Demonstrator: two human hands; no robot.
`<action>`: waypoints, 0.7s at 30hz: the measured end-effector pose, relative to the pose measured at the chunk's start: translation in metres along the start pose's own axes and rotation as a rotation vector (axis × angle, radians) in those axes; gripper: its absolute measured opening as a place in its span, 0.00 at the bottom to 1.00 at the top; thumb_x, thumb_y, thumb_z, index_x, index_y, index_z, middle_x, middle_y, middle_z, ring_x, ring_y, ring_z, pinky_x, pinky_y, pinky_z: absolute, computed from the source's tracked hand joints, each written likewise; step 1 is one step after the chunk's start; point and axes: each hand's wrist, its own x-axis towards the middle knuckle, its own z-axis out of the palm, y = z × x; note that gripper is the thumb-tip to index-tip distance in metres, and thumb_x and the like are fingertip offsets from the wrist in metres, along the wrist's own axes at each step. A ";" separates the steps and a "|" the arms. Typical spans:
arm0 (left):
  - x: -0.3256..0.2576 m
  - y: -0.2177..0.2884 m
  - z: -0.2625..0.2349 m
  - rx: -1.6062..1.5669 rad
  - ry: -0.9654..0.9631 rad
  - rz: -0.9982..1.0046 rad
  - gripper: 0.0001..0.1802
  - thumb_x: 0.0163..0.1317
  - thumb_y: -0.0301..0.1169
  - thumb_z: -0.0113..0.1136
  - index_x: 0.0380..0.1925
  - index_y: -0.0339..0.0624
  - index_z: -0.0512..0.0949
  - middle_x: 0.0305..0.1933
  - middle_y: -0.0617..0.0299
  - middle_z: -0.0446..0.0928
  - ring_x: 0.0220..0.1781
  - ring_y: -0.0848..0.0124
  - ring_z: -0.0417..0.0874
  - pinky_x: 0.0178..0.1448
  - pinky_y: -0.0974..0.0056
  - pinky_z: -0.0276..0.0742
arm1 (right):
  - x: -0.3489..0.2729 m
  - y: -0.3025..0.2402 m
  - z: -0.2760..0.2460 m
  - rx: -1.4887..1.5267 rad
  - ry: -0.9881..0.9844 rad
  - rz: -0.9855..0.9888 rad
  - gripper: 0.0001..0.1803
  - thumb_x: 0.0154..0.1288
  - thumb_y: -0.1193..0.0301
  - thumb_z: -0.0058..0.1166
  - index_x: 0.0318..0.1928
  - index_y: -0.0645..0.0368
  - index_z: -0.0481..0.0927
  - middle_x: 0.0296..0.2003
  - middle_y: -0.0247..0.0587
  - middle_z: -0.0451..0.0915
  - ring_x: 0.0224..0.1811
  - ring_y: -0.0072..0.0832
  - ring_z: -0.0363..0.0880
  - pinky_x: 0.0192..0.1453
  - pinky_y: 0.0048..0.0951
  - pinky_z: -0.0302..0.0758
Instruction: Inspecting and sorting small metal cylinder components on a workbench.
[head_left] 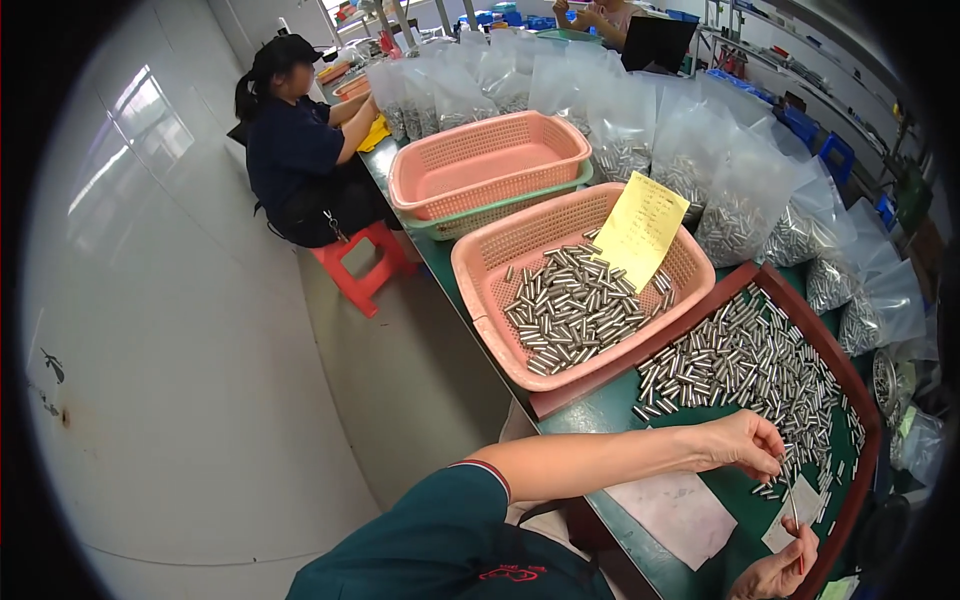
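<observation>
1. Your right hand (778, 572) pinches a thin rod (793, 508), long axis near upright, tip toward the left hand.
2. Your left hand (745, 440) pinches a small metal pin (781, 461) over the red-rimmed tray (868, 408).
3. Farther off, a pink basket (480, 270) holds more pins.

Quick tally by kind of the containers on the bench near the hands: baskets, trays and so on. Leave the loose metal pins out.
Pink baskets: 2, one holding metal pins, one stacked on the green basket
Green baskets: 1, only its rim showing
Red-rimmed trays: 1, under the left hand and right hand
Total: 4
</observation>
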 end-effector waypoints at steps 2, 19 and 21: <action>-0.007 -0.006 -0.021 -0.004 0.000 -0.037 0.11 0.48 0.23 0.63 0.32 0.37 0.73 0.28 0.62 0.77 0.28 0.74 0.79 0.34 0.73 0.75 | -0.032 0.043 0.012 0.187 0.002 0.107 0.11 0.65 0.72 0.45 0.33 0.71 0.72 0.28 0.52 0.76 0.23 0.34 0.73 0.29 0.29 0.72; 0.001 -0.008 -0.011 0.097 -0.054 0.063 0.09 0.46 0.20 0.64 0.28 0.35 0.74 0.28 0.59 0.77 0.28 0.74 0.79 0.35 0.71 0.76 | -0.012 0.013 0.002 0.046 0.023 0.058 0.10 0.64 0.73 0.46 0.33 0.70 0.72 0.27 0.48 0.75 0.26 0.31 0.72 0.32 0.28 0.72; 0.001 -0.007 -0.010 0.073 -0.009 0.073 0.09 0.47 0.20 0.63 0.29 0.35 0.74 0.28 0.60 0.78 0.28 0.75 0.79 0.34 0.72 0.76 | -0.010 0.005 0.005 0.060 0.022 0.131 0.09 0.64 0.74 0.46 0.34 0.71 0.72 0.28 0.49 0.75 0.28 0.31 0.73 0.32 0.27 0.73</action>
